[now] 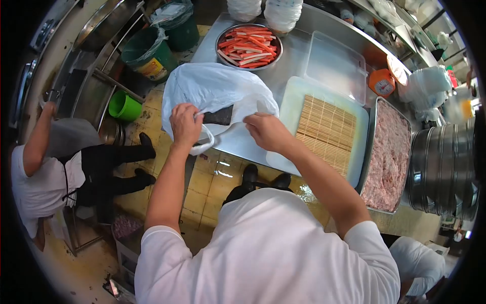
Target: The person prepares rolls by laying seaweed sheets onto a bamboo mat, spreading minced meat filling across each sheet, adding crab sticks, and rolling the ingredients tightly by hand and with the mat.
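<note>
A white plastic bag (pixel 202 83) lies on the metal table, its mouth towards me. Dark sheets that look like nori (pixel 219 116) show in the opening. My left hand (pixel 185 124) is closed on the bag's left edge, beside the sheets, with a handle loop hanging below it. My right hand (pixel 264 131) pinches the bag's right edge, apart from the sheets. To the right of that hand, a bamboo rolling mat (pixel 326 129) rests on a pale cutting board (pixel 289 109).
A steel bowl of red-and-white sticks (pixel 249 48) stands behind the bag. On the right are a tray of minced meat (pixel 386 157), an orange scale (pixel 381 82) and stacked steel pans (pixel 440 167). A co-worker (pixel 55 167) stands at left near green bins (pixel 147 55).
</note>
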Demonstrator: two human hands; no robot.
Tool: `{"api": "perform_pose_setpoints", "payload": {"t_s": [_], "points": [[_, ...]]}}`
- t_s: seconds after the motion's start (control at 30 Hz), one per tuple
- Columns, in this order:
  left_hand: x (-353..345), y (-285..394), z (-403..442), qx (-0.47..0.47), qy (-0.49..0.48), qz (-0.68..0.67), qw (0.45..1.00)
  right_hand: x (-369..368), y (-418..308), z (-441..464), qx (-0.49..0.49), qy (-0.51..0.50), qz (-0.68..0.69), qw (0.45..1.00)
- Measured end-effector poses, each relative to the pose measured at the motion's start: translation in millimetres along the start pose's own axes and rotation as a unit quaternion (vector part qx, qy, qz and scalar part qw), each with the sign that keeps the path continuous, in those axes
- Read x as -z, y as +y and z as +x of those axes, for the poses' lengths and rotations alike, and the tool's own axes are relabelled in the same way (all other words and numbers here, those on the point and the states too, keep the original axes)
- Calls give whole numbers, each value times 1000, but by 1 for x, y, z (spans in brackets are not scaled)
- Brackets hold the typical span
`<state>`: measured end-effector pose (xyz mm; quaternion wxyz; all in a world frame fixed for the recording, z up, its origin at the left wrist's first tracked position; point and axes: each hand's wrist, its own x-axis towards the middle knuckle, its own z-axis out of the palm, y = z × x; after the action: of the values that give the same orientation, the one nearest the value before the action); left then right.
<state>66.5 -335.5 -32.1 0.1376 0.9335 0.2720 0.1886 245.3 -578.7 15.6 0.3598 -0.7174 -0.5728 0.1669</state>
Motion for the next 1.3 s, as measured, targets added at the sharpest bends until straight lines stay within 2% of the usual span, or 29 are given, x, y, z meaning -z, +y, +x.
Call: {"api": "perform_pose_setpoints", "payload": {"t_s": [0.03,0.1,0.17,0.27,0.3,0.33,0.4,0.43,0.47,0.53,0.6,0.63,0.7,0.73,0.8,0.83,0.9,0.93,1.0,1.07,1.13,1.17,1.2,1.23,1.3], "points": [[4,-2,3,3,3,0,1000,-19,11,13,-5,-10,-40,999],[19,-2,9,53,69,-105,991,-34,22,30,-6,-24,-80,996],[46,-1,21,85,86,-142,982,-37,24,45,-63,100,-209,971],[72,-7,34,124,91,-224,962,-25,9,64,-34,76,-136,987],[75,-10,38,125,78,-270,952,-25,1,71,-60,-22,-131,989],[76,-12,40,125,80,-269,951,-33,-5,75,-59,-22,-132,989],[77,-15,44,99,73,-414,902,-52,-16,76,46,-11,-148,988],[79,-19,46,98,75,-414,902,-63,-14,76,65,24,-187,980],[82,-25,45,107,66,-424,897,-68,-7,77,66,25,-186,980],[85,-41,43,118,58,-431,893,-69,3,82,38,-39,-190,980],[73,-57,36,157,108,-522,832,-65,7,82,36,-34,-193,980],[67,-62,32,158,108,-522,831,-56,5,85,19,-77,-160,984],[54,-72,23,348,95,-416,835,-41,0,91,-12,-133,-123,983],[37,-84,17,346,95,-416,835,-42,7,93,-12,-131,-123,984],[11,-98,7,343,-7,-491,801,-45,17,97,47,-112,-109,987],[9,-95,6,342,-9,-492,801,-43,18,98,45,-111,-109,987],[-1,-81,2,317,-31,-585,746,-34,14,98,36,-113,-153,981],[-7,-78,1,319,-32,-586,744,-28,7,97,33,-115,-153,981],[-14,-75,3,267,-22,-589,763,-13,-4,95,15,-30,-135,990],[4,-63,3,287,-15,-566,772,6,-7,89,43,-9,-124,991],[30,-45,13,322,75,-555,763,34,-18,83,88,-13,-111,990],[43,-36,11,269,127,-544,785,45,-14,80,143,26,-110,983],[57,-29,10,214,181,-530,801,56,-20,76,138,29,-112,984],[75,-19,10,212,177,-532,801,68,-32,72,134,45,-108,984],[111,6,12,79,166,-553,813,90,-55,60,142,50,-113,982]]}}
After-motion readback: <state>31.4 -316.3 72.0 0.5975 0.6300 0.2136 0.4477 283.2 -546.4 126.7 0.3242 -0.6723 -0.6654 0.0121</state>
